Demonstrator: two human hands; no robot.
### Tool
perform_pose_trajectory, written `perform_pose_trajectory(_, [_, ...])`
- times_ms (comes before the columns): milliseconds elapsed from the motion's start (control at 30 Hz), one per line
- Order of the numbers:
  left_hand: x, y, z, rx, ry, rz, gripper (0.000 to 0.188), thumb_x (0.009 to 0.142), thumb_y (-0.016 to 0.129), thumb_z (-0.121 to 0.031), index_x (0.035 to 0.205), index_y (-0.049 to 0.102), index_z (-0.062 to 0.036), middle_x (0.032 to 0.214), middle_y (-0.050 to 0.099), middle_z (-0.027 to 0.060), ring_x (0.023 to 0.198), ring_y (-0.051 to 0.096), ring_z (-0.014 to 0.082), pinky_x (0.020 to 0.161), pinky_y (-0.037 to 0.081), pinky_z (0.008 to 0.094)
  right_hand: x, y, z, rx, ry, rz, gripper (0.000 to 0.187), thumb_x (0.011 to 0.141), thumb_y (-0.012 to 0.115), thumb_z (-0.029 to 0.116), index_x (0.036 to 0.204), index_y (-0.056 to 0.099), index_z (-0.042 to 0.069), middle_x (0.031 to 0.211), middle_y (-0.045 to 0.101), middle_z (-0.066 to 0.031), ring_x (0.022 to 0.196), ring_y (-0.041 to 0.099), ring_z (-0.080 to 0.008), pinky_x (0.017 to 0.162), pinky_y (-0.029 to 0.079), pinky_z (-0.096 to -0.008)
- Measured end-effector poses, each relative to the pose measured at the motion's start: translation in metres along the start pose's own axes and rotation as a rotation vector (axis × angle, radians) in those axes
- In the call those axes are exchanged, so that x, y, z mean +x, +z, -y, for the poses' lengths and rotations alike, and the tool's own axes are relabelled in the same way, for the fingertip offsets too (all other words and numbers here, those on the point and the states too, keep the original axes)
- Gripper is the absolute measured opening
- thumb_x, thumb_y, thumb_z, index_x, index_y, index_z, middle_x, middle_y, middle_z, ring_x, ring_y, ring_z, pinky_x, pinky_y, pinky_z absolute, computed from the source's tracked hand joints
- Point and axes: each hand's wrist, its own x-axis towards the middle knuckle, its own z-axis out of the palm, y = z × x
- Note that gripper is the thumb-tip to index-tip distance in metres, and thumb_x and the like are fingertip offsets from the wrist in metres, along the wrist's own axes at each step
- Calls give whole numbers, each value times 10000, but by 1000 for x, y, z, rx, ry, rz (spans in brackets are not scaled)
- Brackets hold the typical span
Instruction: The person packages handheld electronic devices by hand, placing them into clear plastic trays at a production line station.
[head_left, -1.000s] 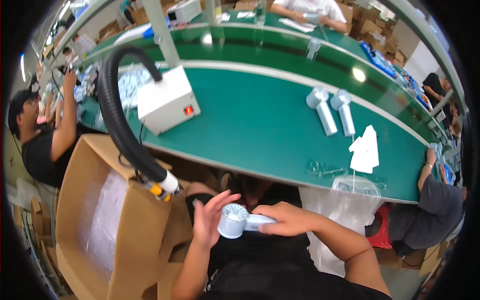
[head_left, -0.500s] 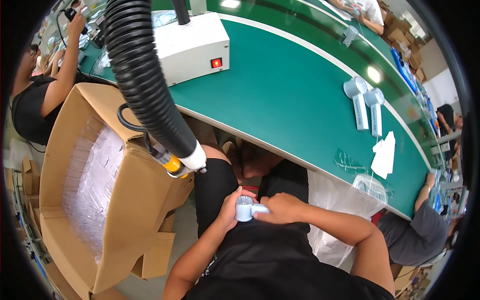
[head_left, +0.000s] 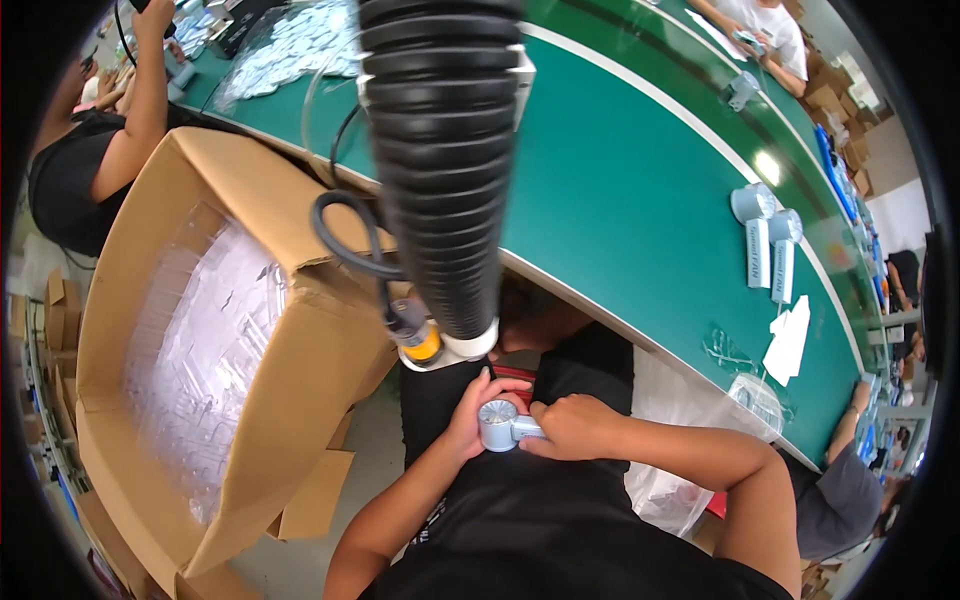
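Observation:
A light blue handheld fan is held above my lap, its round slotted face turned upward. My left hand cups the fan's head from the left, with its fingers round the far side. The short handle sticks out to the right, where my right hand is closed on it and hides its end. Just beyond my hands hangs a thick black ribbed hose with a white nozzle end. A yellow and black fitting is attached beside that nozzle.
To my left stands an open cardboard box of clear plastic trays. On the green table lie two more handheld fans, white paper and clear plastic packaging. Co-workers sit at left, far right and lower right.
The view has shifted, so the table and its fans appear farther right. The hose now stands nearer the middle, covering most of the white machine. Both hands keep hold of the fan.

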Motion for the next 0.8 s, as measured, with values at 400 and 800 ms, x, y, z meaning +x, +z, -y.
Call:
perform_pose_trajectory(400, [-2, -15, 10, 123, 44, -99, 569, 978, 331, -443, 852, 639, 18, 803, 647, 126, 775, 622, 202, 770, 492, 322, 4, 8, 19, -49, 56, -45, 474, 889, 579, 402, 977, 566, -63, 679, 643, -221, 630, 654, -382, 621, 538, -449])
perform_pose_trajectory(800, [-10, 0, 6, -22, 195, -195, 502, 942, 405, -437, 834, 625, 1, 808, 637, 128, 788, 614, 245, 770, 496, 353, 24, -11, -5, -189, -80, 30, 438, 830, 615, 437, 908, 682, 11, 831, 690, -168, 768, 689, -303, 682, 550, -416])
